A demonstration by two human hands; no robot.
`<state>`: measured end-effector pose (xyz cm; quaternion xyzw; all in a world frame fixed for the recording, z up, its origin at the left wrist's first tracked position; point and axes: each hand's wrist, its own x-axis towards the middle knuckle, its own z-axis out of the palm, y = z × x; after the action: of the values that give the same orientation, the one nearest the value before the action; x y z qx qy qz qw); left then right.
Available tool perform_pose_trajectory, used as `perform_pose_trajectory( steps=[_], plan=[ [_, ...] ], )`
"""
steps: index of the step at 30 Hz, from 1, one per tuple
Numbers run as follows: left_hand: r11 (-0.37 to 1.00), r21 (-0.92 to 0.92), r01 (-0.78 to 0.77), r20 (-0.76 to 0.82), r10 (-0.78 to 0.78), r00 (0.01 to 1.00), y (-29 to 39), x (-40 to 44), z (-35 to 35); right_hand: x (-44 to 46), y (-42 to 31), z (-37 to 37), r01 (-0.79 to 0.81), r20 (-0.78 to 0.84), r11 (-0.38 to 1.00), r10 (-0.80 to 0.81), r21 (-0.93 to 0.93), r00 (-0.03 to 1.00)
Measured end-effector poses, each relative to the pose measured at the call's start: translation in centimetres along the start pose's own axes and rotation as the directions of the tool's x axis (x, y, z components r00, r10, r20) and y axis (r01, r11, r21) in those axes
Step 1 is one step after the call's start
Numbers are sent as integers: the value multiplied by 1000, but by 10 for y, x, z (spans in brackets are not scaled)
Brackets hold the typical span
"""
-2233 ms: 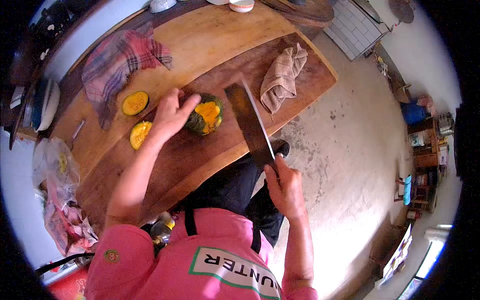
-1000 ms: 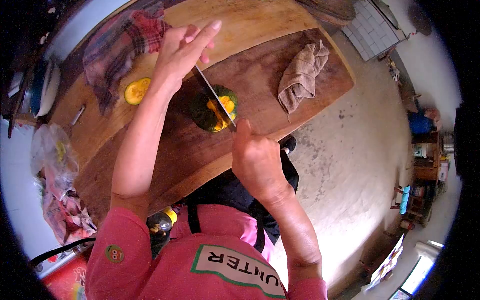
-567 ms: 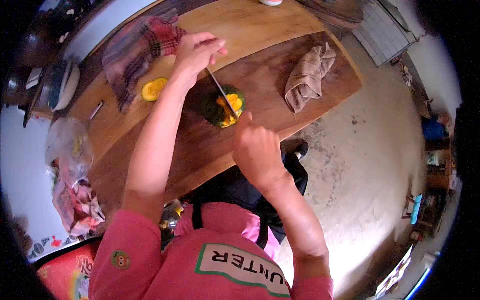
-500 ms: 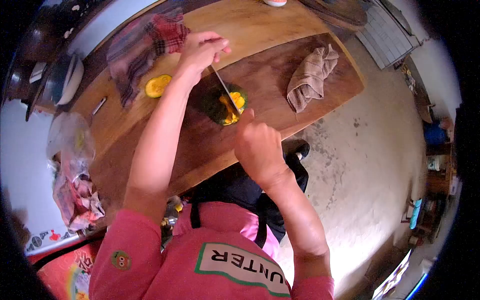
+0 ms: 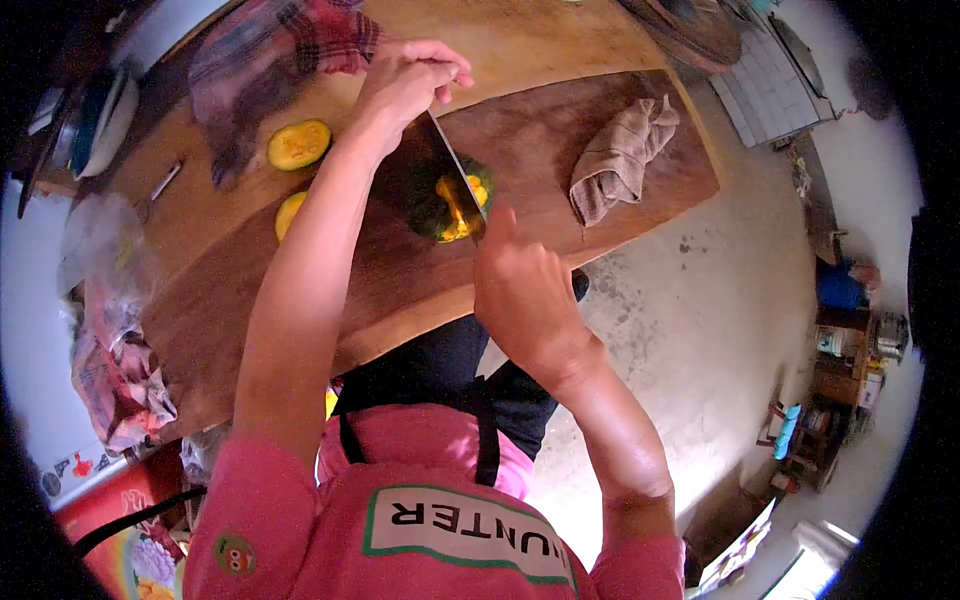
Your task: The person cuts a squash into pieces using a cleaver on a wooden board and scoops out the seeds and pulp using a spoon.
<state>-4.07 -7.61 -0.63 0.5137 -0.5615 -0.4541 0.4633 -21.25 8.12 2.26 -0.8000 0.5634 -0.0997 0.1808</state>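
Green pumpkin [image 5: 430,212], knife [image 5: 451,168] across it

Right hand [image 5: 528,290] clenched on knife handle. Left hand [image 5: 412,85] at knife's far end, fingers bent; can't tell if gripping. Pumpkin on dark wooden tabletop [image 5: 530,120], orange flesh showing, between brown cloth [image 5: 622,165] on right, two yellow cut pieces [image 5: 299,146] on left.

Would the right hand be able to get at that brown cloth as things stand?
Probably yes: the stretch of wooden tabletop between the right hand and the brown cloth looks bare. But that hand grips the knife, so it would likely need to let go first.
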Motion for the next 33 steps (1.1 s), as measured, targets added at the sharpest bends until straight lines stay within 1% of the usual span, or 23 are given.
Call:
perform_pose_trajectory(
  steps=[3, 6, 10, 13, 15, 18, 20, 21, 22, 25, 27, 29, 31, 33],
  plan=[
    [1000, -16, 0, 33, 0, 999, -3, 5, -2, 3, 1, -3, 18, 16, 999, -18, -38, 1000],
    [999, -50, -9, 96, 14, 995, -12, 10, -9, 9, -10, -17, -68, 114, 997, 72, -45, 991],
    [996, -87, -23, 150, 36, 988, -22, 17, -14, 17, -20, -32, -68, 205, 992, 90, -110, 975],
    [996, -89, 5, 133, 7, 991, -24, 18, -17, 25, -27, -42, -61, 252, 991, 90, -119, 963],
    [988, -148, 38, 132, -18, 991, -28, 17, -19, 30, -31, -48, -58, 289, 990, 93, -126, 953],
    [967, -239, 88, 135, -57, 989, -34, 15, -18, 33, -35, -52, -104, 346, 983, 151, -151, 926],
    [954, -280, 103, 131, -68, 989, -36, 12, -15, 35, -38, -54, -147, 371, 966, 218, -211, 903],
    [951, -291, 101, 125, -67, 990, -35, 11, -15, 36, -40, -55, -168, 381, 956, 252, -240, 890],
    [948, -302, 99, 119, -65, 991, -35, 10, -14, 37, -40, -56, -168, 385, 959, 247, -227, 889],
    [952, -264, 156, 85, -138, 987, -31, 10, -10, 36, -38, -57, -186, 392, 965, 245, -183, 887],
    [957, -259, 128, 87, -109, 990, -33, 10, -9, 35, -34, -55, -207, 393, 966, 252, -154, 884],
    [968, -234, 93, 77, -77, 994, -36, 12, -11, 33, -24, -38, -142, 369, 975, 197, -170, 908],
    [982, -185, 47, 60, -36, 998, -37, 13, -19, 32, -25, -31, -116, 362, 979, 171, -169, 916],
    [976, -209, 54, 72, -40, 997, -44, 13, -23, 36, -33, -36, -115, 353, 979, 168, -167, 920]
  ],
)
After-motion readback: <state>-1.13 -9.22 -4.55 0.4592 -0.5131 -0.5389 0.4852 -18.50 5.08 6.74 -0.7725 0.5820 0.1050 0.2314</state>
